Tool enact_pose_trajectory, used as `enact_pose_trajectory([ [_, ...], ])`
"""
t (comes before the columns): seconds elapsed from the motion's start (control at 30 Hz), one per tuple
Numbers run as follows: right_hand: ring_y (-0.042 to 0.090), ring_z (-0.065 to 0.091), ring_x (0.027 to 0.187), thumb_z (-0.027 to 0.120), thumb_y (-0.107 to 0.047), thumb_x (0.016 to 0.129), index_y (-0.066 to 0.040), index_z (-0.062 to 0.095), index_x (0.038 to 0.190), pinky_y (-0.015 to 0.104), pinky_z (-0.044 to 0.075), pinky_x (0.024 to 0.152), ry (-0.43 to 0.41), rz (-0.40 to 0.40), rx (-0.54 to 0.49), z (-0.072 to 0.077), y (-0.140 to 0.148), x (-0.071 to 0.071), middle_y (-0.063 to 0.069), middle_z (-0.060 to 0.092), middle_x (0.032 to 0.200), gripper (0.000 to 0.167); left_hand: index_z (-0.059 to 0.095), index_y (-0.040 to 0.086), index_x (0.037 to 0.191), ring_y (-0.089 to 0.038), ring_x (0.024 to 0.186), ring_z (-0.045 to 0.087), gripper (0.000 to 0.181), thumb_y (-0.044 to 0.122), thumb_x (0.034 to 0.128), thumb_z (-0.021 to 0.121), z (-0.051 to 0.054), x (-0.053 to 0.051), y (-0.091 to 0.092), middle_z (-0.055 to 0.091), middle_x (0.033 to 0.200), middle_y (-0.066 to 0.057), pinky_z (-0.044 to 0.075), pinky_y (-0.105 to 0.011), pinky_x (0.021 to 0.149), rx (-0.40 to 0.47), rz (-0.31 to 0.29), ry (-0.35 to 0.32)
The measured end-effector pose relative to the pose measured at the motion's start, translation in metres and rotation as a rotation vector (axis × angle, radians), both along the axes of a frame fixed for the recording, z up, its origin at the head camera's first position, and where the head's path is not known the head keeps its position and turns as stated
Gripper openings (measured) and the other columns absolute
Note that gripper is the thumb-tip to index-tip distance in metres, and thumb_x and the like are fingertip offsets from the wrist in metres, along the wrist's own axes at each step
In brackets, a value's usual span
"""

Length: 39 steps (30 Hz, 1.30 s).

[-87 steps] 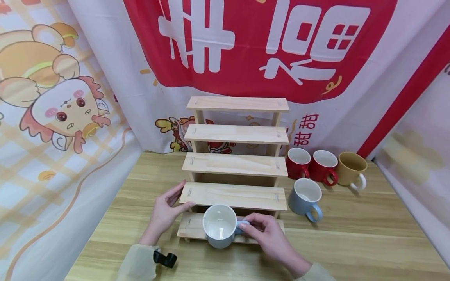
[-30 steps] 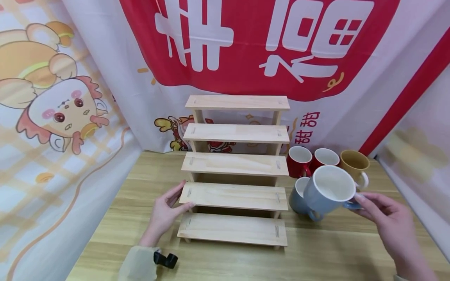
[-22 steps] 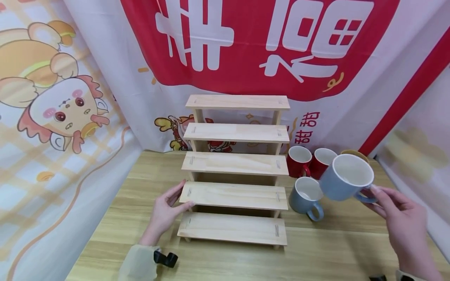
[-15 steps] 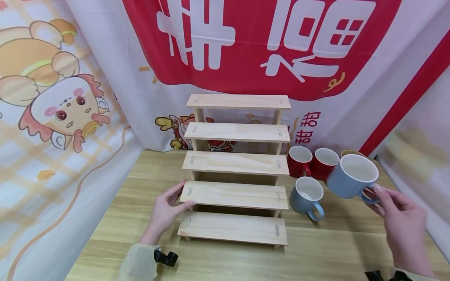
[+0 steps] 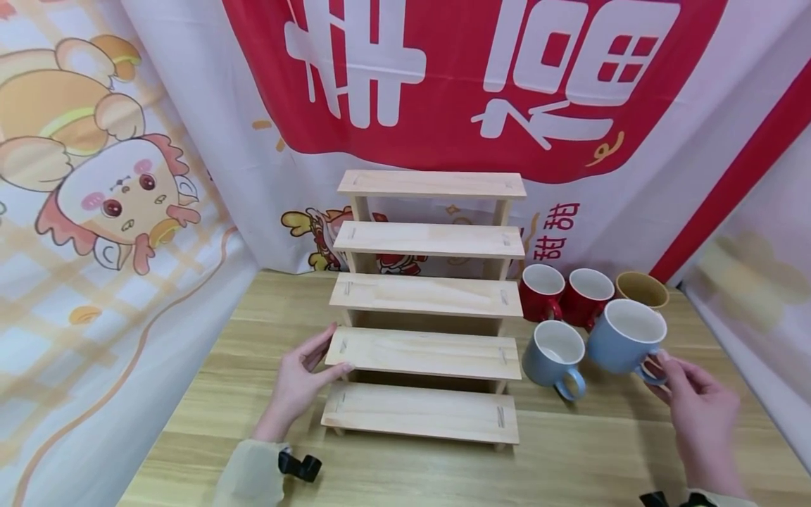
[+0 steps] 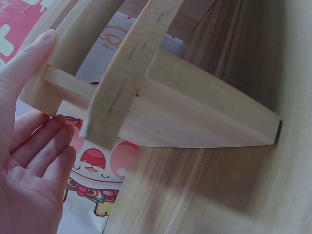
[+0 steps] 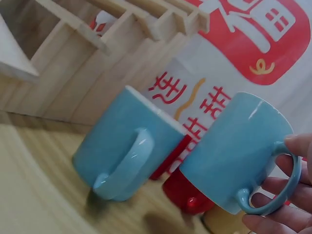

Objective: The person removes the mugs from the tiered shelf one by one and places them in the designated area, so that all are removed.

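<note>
In the head view my right hand (image 5: 702, 410) grips a light blue mug (image 5: 616, 346) by its handle, and the mug's white inside faces up. The right wrist view shows fingers and thumb around the handle, with the mug's base seeming to hang above the table. A matching blue mug (image 5: 542, 362) stands just left of it, handle toward me. My left hand (image 5: 299, 384) holds the left end of a stepped wooden shelf (image 5: 421, 352) at its second step from the bottom. Its thumb (image 6: 41, 46) lies on top, fingers at the edge below.
Two red mugs (image 5: 537, 301) with white insides stand behind the blue ones, beside a mustard mug (image 5: 643, 289) partly hidden by the held mug. All are on the wood-grain table (image 5: 253, 303) right of the shelf. Printed cloth (image 5: 209, 84) surrounds the table at the back and sides.
My right hand has carried the blue mug from the bottom shelf step to the right, past the other blue mug. Over the last half second it has lowered. My left hand has stayed put.
</note>
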State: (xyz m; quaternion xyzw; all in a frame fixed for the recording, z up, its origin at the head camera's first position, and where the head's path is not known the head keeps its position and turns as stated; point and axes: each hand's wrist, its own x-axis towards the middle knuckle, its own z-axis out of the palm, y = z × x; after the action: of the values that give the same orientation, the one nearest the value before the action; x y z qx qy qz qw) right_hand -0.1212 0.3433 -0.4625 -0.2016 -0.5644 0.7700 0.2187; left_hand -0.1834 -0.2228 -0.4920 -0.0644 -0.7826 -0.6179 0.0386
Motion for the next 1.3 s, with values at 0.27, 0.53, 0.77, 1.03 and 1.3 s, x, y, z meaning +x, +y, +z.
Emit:
enact_pose_trajectory([
  [0.27,0.009,0.073,0.079,0.080,-0.012,0.090,-0.005,0.080,0.096,0.024,0.062,0.069,-0.116,-0.082,0.016,-0.021,-0.009,0.001,0.000,0.077,0.087,0.009,0.055,0.013,0.146,-0.021,0.138,0.046,0.079,0.026,0.0779,0.091,0.000,0.000,0.000,0.048,0.152,-0.005,0.037,-0.028,0.114,-0.014,0.002,0.012],
  [0.53,0.012,0.075,0.082,0.082,-0.011,0.088,-0.002,0.080,0.100,0.027,0.062,0.073,-0.116,-0.076,-0.025,-0.031,-0.012,-0.002,0.003,0.077,0.087,0.015,0.055,0.012,0.146,-0.022,0.138,0.046,0.079,0.025,0.0775,0.091,-0.001,0.001,0.000,0.048,0.152,-0.005,0.037,-0.024,0.113,-0.008,0.005,0.010],
  [0.77,0.014,0.075,0.080,0.083,-0.014,0.087,-0.004,0.081,0.098,0.027,0.062,0.072,-0.133,-0.065,-0.045,-0.038,-0.012,-0.003,0.004,0.077,0.085,0.015,0.055,0.011,0.146,-0.021,0.138,0.046,0.079,0.024,0.0777,0.091,-0.001,0.001,0.000,0.049,0.152,-0.004,0.037,-0.024,0.112,-0.006,0.003,0.019],
  [1.03,0.013,0.075,0.077,0.085,-0.019,0.086,-0.007,0.082,0.095,0.027,0.062,0.069,-0.157,-0.089,-0.053,-0.042,-0.011,-0.005,0.004,0.076,0.082,0.015,0.055,0.011,0.146,-0.021,0.139,0.046,0.079,0.025,0.0778,0.091,0.000,0.001,0.001,0.048,0.153,-0.004,0.037,-0.026,0.114,-0.003,-0.002,0.013],
  [1.3,0.017,0.075,0.077,0.086,-0.014,0.084,-0.003,0.080,0.094,0.030,0.063,0.070,-0.135,-0.120,-0.117,-0.047,-0.015,-0.004,0.008,0.076,0.082,0.016,0.055,0.011,0.146,-0.022,0.138,0.046,0.079,0.026,0.0778,0.091,-0.001,0.001,0.000,0.048,0.152,-0.005,0.037,-0.027,0.113,-0.003,-0.001,0.014],
])
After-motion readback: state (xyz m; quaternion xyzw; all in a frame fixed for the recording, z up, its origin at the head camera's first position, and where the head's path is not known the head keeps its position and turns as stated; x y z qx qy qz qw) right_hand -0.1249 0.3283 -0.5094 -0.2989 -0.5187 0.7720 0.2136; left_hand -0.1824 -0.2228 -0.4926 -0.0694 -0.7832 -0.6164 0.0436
